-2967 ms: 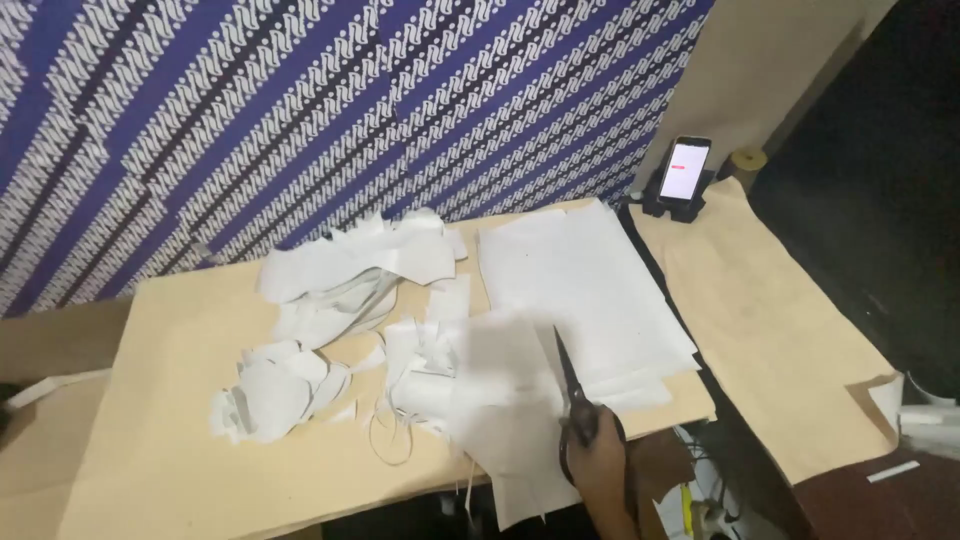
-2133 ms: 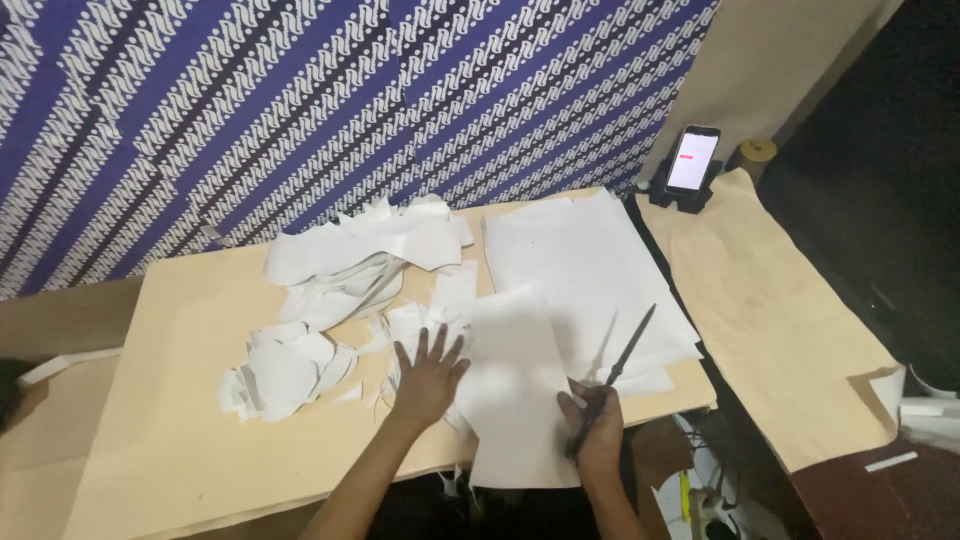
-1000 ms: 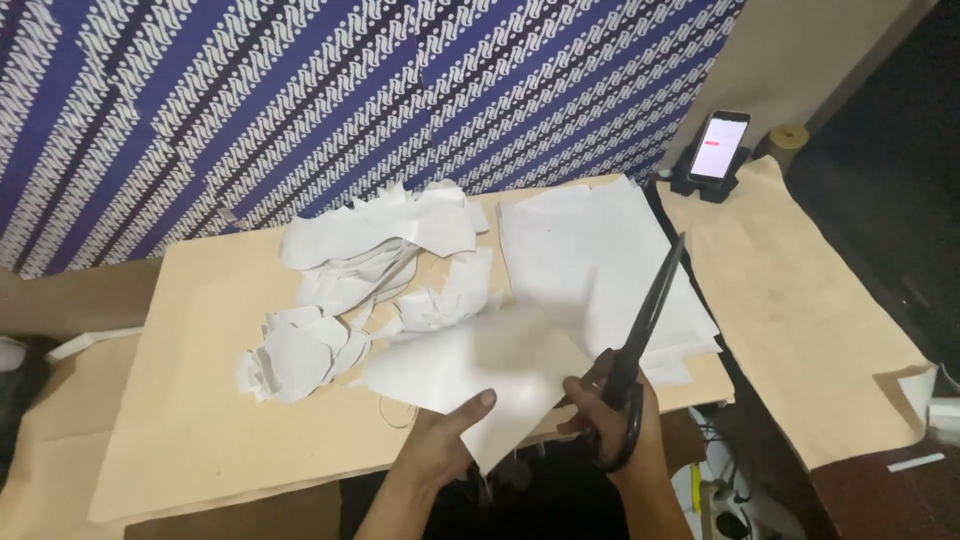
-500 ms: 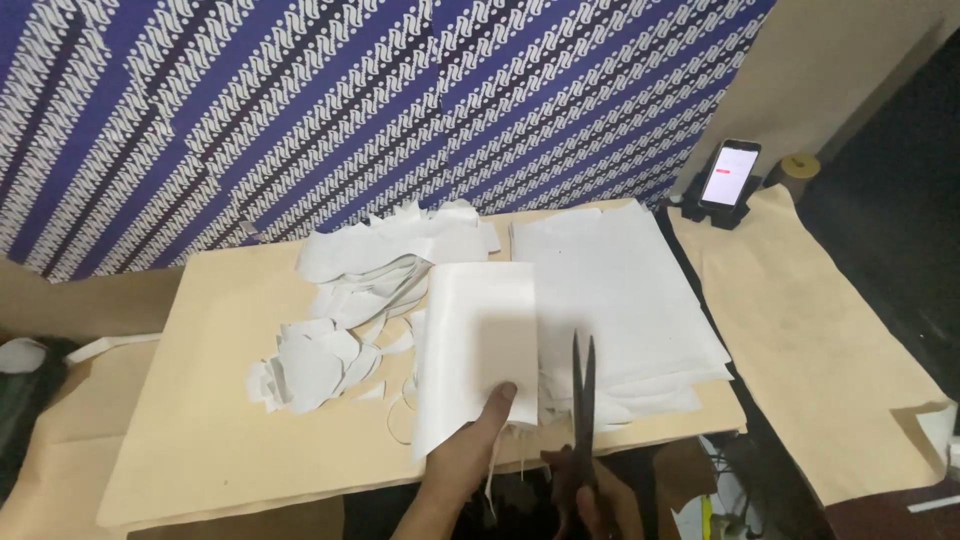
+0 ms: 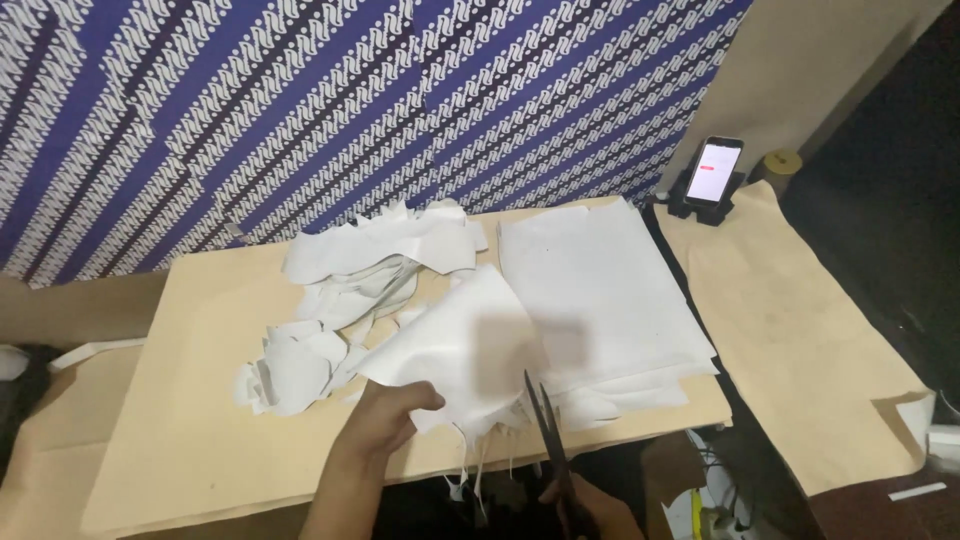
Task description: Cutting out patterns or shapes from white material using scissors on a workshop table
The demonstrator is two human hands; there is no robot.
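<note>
From the left: a heap of white offcuts [image 5: 300, 365] lies on the tan board [image 5: 180, 440], with more scraps [image 5: 385, 250] behind it near the patterned blue cloth [image 5: 300, 110]. My left hand [image 5: 385, 420] comes next, fingers closed in a pinch on the near left edge of the white sheet [image 5: 465, 345], which it lifts off the board so that the sheet stands tilted and bowed. I judge the sheet light, thin and limp: it curves under its own weight and loose threads or strips hang from its lower edge, so it looks more like soft fabric or interfacing than stiff paper. It will likely flop and slide unless held close to the cut line, so a hold on the edge just beside the blades seems best. The scissors [image 5: 550, 440] point up at the sheet's lower edge, blades slightly parted. My right hand [image 5: 590, 505] is at the handles, mostly cut off by the frame; it appears closed around them. Right of that lies a flat stack [image 5: 600, 290], then brown paper [image 5: 790, 330] and a propped phone [image 5: 715, 170].
</note>
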